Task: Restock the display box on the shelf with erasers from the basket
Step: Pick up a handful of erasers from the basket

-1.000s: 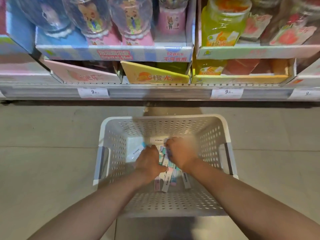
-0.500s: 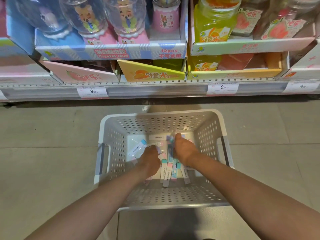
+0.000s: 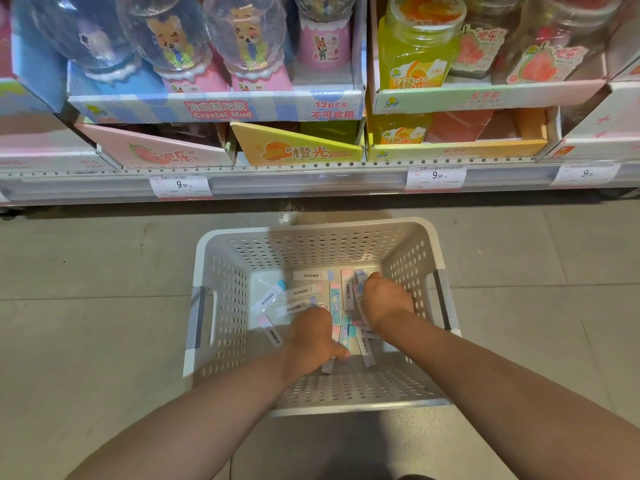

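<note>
Erasers [image 3: 300, 292], slim pastel-and-white sticks in barcode-labelled sleeves, lie scattered loose on the floor of the white perforated plastic basket [image 3: 228, 306], which stands on the grey tiled floor [image 3: 86, 306] directly below the shelf edge [image 3: 311, 183].

Step in hand: gathering stock from the basket. Both hands are lowered into it.

- Left hand [image 3: 311, 341]: curled over the near part of the pile; one eraser end protrudes beneath it, so it appears to grip at least one piece. The fingertips are hidden under the hand.
- Right hand [image 3: 384, 299]: pressed down into the far right of the pile with fingers tucked among the erasers. Whether they are clamped on any piece cannot be told from this view.

Destination: the eraser display box cannot be identified here. The cardboard display boxes [image 3: 214, 109] in view on the shelf carry jars of crystal mud and fruit-themed goods, not erasers.

Next move, as a judgement: secure a bundle of erasers with the sticks aligned lengthwise, lift both hands clear of the basket walls, then locate the correct box before raising the load. Loose sleeves may slip from an uneven handful.
</note>
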A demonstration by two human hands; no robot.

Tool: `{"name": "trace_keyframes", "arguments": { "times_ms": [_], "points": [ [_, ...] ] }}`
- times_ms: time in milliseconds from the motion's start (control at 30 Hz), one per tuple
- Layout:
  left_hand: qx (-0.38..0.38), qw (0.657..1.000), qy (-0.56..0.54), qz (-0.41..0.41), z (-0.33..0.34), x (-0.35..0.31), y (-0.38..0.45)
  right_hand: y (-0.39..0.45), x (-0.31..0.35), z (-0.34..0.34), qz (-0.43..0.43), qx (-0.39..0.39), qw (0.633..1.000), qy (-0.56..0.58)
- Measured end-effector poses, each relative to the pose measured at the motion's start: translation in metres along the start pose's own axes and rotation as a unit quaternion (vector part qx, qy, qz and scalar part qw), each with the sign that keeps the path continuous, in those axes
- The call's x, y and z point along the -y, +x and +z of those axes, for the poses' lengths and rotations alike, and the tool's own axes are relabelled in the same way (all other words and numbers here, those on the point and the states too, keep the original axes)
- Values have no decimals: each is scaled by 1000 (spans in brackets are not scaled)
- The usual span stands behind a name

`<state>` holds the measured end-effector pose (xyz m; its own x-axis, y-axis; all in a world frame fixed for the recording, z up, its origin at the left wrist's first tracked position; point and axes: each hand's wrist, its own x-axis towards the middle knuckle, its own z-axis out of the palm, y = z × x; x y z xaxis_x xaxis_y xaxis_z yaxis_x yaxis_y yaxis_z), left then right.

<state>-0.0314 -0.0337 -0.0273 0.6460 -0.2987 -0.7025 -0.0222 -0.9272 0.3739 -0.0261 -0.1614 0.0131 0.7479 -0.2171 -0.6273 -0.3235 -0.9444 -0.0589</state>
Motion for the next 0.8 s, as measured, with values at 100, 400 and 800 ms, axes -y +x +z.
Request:
{"name": "trace_keyframes", "arguments": {
  "times_ms": [100, 400, 800],
  "points": [
    [-6, 999, 38, 4, 2, -3, 3, 2, 2, 2, -4, 2, 1000, -30],
    [-28, 998, 62, 4, 7, 2, 13, 11, -3, 14, -40, 30, 999, 18],
    [6, 999, 35, 7, 3, 11, 16, 19, 5, 32, 104, 19, 964, 243]
  ]
}}
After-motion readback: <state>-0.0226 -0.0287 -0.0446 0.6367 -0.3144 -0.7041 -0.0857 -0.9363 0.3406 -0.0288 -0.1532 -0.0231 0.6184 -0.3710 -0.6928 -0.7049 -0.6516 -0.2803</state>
